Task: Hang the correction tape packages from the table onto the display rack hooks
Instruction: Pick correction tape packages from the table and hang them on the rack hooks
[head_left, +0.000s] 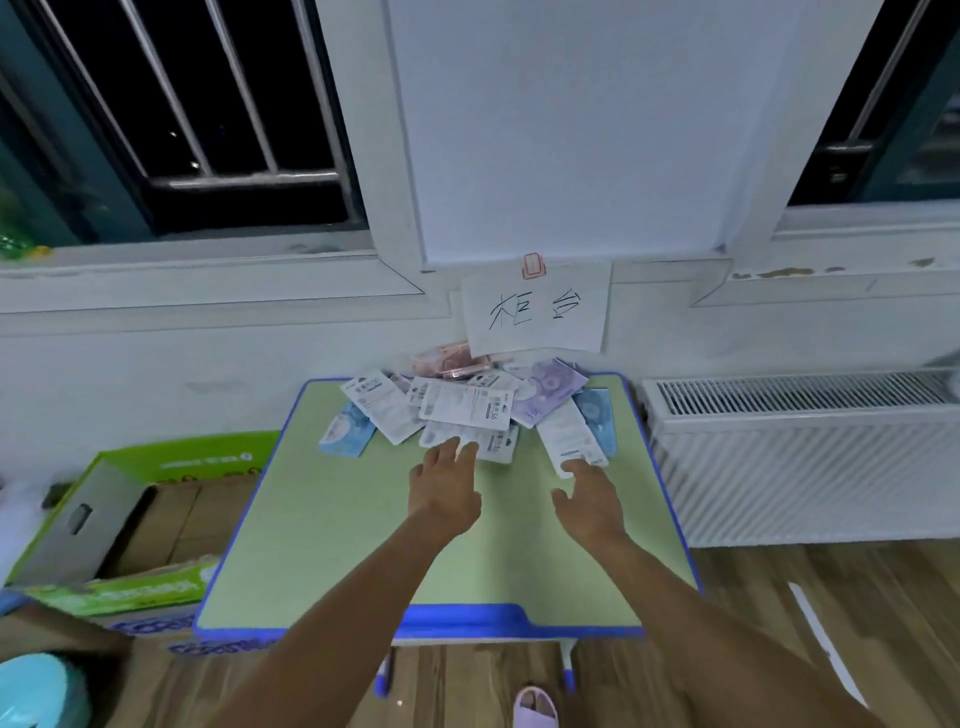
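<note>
Just both open hands — left hand, right hand — at pkg pile on table

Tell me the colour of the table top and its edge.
Head view: the table has a light green top with a blue edge.

My arms are bare from the wrists up to the frame's edge, with no sleeves showing, and on one foot I wear a pale lilac open-toed slipper.

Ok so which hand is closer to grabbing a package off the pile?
Probably the right hand: its fingertips already touch a white package lying apart at the pile's edge. The left hand reaches overlapped packages.
</note>
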